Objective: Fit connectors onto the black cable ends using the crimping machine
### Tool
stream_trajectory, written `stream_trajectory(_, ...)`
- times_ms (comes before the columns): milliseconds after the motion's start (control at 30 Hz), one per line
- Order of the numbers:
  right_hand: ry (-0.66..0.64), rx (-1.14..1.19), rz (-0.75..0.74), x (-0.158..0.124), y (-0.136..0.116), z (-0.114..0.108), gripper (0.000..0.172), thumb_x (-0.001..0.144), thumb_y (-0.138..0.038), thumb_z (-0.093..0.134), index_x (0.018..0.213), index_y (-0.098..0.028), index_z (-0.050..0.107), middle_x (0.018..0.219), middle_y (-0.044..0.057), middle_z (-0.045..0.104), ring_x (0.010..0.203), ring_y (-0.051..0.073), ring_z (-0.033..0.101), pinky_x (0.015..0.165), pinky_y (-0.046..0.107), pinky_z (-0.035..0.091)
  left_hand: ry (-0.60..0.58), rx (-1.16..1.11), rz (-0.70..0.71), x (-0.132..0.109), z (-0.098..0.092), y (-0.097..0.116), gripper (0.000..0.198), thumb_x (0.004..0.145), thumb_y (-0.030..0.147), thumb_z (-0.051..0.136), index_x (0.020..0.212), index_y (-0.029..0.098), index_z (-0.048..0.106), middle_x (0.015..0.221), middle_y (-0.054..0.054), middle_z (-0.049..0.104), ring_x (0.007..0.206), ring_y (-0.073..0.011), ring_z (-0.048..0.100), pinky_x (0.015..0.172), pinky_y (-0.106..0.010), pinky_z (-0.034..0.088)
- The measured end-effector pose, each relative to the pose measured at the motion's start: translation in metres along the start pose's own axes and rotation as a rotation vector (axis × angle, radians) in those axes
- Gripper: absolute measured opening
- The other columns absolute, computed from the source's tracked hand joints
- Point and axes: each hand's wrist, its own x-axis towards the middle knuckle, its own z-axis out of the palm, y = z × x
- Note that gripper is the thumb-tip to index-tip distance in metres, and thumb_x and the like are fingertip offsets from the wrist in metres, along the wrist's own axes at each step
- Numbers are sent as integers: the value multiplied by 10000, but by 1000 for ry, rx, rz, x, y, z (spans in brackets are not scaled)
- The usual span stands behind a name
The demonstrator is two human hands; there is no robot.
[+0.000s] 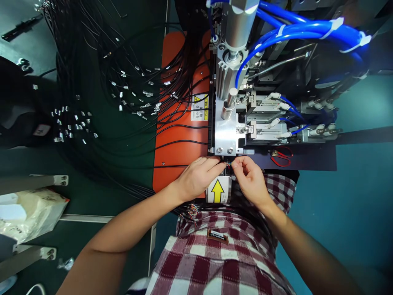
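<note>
My left hand (pixel 198 178) is closed on the end of a black cable (pixel 175 166), just below the front of a metal machine head (pixel 225 135). Thin coloured wires (pixel 228 165) fan out of that cable end, between my two hands. With thumb and forefinger pinched, my right hand (pixel 251 180) is at the tips of these wires; its fingertips partly hide them. A plate with a yellow arrow (pixel 217 190) lies right under my hands. Below my left wrist hangs a bunch of other cable ends with bared coloured wires (pixel 193 211).
Several black cables with shiny metal ends (pixel 147 94) spread over the green table and the orange machine cover (pixel 184 155). Blue air hoses (pixel 294 32) arch above the pneumatic cylinders (pixel 267 110). Red-handled snips (pixel 281 156) lie right of my hands. A plastic-wrapped package (pixel 33 213) sits far left.
</note>
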Motion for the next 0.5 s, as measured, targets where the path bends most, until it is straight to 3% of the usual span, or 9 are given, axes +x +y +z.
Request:
stream_trajectory(267, 24, -127, 3, -1, 2, -1, 169, 928, -324, 495, 827, -198, 545, 653, -29, 494, 542, 112, 424, 523, 244, 340, 3, 1, -6, 1, 1, 0, 299, 977, 183, 370, 1066, 90, 640, 919, -127, 675, 814, -191, 642, 714, -309, 556)
stream_trajectory(500, 61, -31, 17, -2, -1, -4, 165, 904, -348, 552, 905, -191, 601, 711, -3, 569, 583, 124, 482, 550, 249, 376, 9, 11, -2, 1, 0, 1, 303, 979, 186, 367, 1050, 99, 648, 904, -118, 676, 795, -183, 641, 710, -303, 557)
